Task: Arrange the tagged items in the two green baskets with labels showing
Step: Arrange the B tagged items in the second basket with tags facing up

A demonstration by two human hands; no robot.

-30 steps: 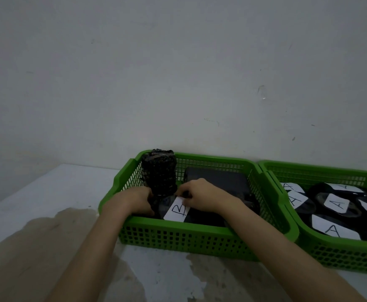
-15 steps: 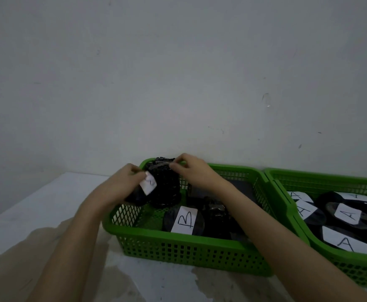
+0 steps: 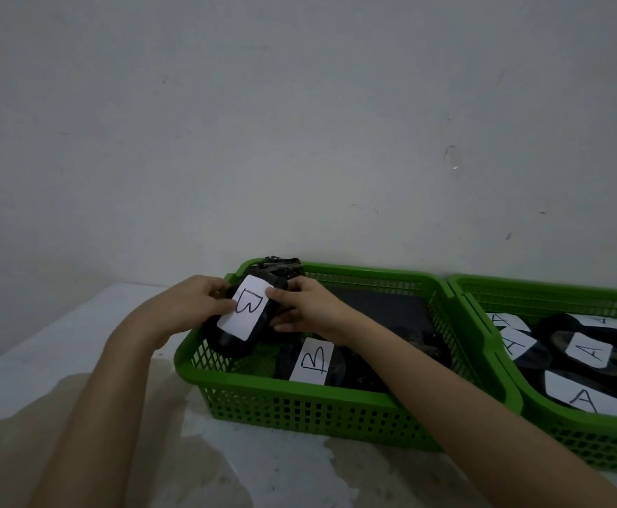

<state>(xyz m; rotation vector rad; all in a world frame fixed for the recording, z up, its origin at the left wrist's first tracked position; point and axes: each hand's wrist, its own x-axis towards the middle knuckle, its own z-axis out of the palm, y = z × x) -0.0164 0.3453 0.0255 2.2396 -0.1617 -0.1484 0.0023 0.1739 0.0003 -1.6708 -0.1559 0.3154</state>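
Note:
Both my hands hold one black item [image 3: 232,339] over the far left corner of the left green basket [image 3: 299,405]. Its white tag marked B [image 3: 247,311] faces me. My left hand [image 3: 193,306] grips its left side and my right hand [image 3: 307,308] its right side. Behind it a dark textured item [image 3: 281,267] stands against the basket's back corner. A second black item with a B tag [image 3: 312,361] lies flat in the basket's front. The right green basket [image 3: 556,427] holds several black items with A tags [image 3: 589,352] facing up.
Both baskets stand side by side on a white table [image 3: 61,346] against a plain wall. A flat dark slab [image 3: 380,306] lies in the back of the left basket. A brownish stain [image 3: 189,467] spreads over the table's near part.
The black item has turned in my hands so its B tag now faces me fully. One second ago both hands were low in the basket's front, at the other B-tagged item.

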